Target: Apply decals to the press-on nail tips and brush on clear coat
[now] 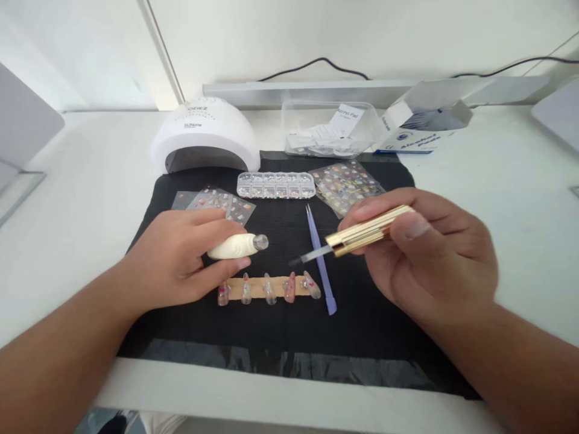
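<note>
My left hand (181, 259) is closed around a cream nail polish bottle (233, 246), tipped on its side with its uncapped neck facing right. In my right hand (425, 259) is a ribbed gold polish cap with brush (368, 231); its brush points left and down, apart from the bottle. Below the two hands, several decorated false nails (270, 289) stand in a row on a tan strip (257, 287). Purple tweezers (321, 265) lie beside the strip, partly behind the brush.
On the black mat (271, 331) are a clear rhinestone case (275, 185) and sticker sheets (348, 181). A white nail lamp (205, 132) stands at back left. Behind sit a clear tub (332, 129) of packets and an open alcohol pad box (423, 129).
</note>
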`<state>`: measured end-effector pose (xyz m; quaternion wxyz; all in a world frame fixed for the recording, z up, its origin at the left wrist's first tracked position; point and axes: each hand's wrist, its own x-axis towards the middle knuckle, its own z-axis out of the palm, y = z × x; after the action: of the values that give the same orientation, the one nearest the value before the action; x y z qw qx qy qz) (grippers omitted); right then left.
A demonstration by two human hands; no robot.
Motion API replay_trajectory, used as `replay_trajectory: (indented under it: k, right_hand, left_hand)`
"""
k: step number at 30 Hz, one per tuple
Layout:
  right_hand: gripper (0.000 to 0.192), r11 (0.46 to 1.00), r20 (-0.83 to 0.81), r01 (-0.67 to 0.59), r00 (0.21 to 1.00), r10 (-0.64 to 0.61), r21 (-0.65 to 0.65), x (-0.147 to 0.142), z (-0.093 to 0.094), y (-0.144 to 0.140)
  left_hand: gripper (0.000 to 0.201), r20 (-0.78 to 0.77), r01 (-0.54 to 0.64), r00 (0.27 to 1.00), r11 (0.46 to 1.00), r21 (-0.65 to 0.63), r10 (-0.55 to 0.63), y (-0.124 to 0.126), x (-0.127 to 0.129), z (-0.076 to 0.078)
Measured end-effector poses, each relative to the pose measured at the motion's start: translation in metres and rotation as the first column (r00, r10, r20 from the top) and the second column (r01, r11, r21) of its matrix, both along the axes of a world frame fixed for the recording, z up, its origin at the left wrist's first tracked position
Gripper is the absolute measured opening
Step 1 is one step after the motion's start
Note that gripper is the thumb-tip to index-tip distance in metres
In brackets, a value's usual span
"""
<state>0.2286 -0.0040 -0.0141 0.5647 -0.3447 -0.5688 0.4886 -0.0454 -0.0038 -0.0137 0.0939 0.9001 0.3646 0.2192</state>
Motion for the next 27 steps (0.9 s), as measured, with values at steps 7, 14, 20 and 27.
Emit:
replay_trajectory:
  k: [7, 14, 20, 27]
  right_hand:
    - [0.023, 0.972, 0.308, -0.223, 0.932, 0.190, 0.077, 0.006, -0.007, -0.002]
    - [0.014, 0.957, 0.421, -0.260, 0.888, 0.183, 0.133, 0.004, -0.004, 0.000]
    - [0.016, 0.966, 0.398, -0.180, 0.912, 0.095, 0.183, 0.005, -0.008, 0.001]
    - [0.015, 0.948, 0.455, -0.268, 0.875, 0.165, 0.170, -0.002, 0.002, -0.003]
  left_hand:
    - [0.013, 0.033, 0.016, 0.999, 1.000, -0.020, -0.015, 0.003, -0.005, -0.003]
    - [0.010, 0.036, -0.001, 0.999, 1.000, -0.018, 0.002, 0.003, -0.005, -0.003]
    - [0.008, 0.035, 0.002, 0.999, 1.000, -0.020, -0.001, 0.003, -0.005, -0.002]
    - [0.009, 0.045, -0.004, 0.999, 1.000, -0.005, 0.004, 0.003, -0.005, -0.002]
